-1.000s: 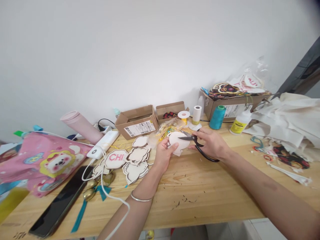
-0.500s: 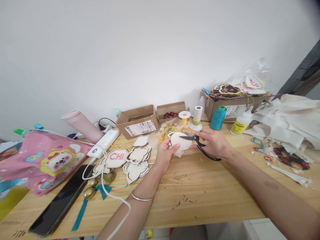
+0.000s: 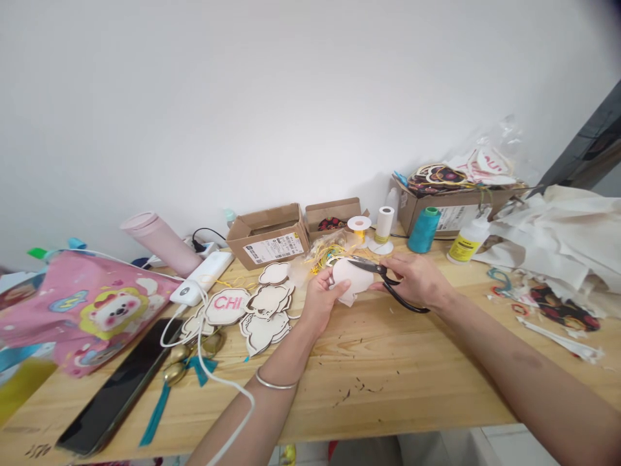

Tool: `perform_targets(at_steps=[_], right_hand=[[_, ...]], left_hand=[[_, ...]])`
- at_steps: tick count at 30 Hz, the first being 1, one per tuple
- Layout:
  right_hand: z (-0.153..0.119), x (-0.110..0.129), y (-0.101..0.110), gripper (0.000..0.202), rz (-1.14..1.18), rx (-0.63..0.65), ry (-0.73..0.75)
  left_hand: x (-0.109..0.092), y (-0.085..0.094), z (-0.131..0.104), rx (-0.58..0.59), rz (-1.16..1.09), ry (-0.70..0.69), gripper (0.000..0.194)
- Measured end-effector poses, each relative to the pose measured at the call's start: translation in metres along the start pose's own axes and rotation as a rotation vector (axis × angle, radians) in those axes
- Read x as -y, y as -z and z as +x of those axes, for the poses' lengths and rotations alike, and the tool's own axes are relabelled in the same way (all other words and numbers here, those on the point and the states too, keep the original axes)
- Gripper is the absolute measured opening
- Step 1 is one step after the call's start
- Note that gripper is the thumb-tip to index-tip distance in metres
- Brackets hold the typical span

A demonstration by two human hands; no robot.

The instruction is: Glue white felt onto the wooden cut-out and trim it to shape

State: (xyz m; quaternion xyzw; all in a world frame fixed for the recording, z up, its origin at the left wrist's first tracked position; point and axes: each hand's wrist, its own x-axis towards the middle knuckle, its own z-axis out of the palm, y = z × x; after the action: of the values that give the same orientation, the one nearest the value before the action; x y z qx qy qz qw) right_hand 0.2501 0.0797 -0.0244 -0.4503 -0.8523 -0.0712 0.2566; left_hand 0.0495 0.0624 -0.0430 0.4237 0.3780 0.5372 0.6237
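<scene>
My left hand (image 3: pixel 324 294) pinches a white, rounded fabric or paper piece (image 3: pixel 353 279) by its left side, thumb on top. Black-handled scissors (image 3: pixel 403 299) are in my right hand (image 3: pixel 412 278), their blades lying along the upper edge of the white piece. Some right-hand fingers are hidden behind the handles and the piece. Left of my left hand, cloud-shaped wooden pieces (image 3: pixel 266 331) lie in a loose pile, beside a plaque with pink letters (image 3: pixel 226 306). Just behind the white piece are tangled yellow threads (image 3: pixel 324 257).
An open cardboard box (image 3: pixel 266 239), a teal thread cone (image 3: pixel 424 230) and a glue bottle (image 3: pixel 468 239) stand at the back. White cloth (image 3: pixel 567 239) lies at right. A phone (image 3: pixel 119 388), a power bank (image 3: pixel 202 277) and a pink bag (image 3: pixel 92 310) are at left.
The scissor blades have shifted slightly up toward the top edge of the white piece and look closer together. Both hands keep their hold.
</scene>
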Motion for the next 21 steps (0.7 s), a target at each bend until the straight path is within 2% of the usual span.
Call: perform_targets(at_steps=[7,11,14,19,21], right_hand=[[0.001,0.002,0.006,0.042,-0.017,0.059,-0.014],[0.002,0.002,0.006,0.040,0.018,0.052,-0.019],[0.002,-0.003,0.001,0.040,0.208,0.066,-0.085],[0.005,-0.012,-0.003,0.046,0.591,0.058,-0.361],[0.007,-0.012,-0.001,0.049,0.637,0.046,-0.369]], left_hand=[[0.001,0.001,0.000,0.009,-0.009,-0.004,0.041],[0.001,0.002,0.000,0.004,0.006,0.000,0.040],[0.000,0.001,0.001,0.013,0.003,-0.002,0.041],[-0.004,-0.001,0.001,-0.024,-0.013,0.020,0.043],[-0.005,-0.001,0.001,-0.035,-0.026,0.025,0.043]])
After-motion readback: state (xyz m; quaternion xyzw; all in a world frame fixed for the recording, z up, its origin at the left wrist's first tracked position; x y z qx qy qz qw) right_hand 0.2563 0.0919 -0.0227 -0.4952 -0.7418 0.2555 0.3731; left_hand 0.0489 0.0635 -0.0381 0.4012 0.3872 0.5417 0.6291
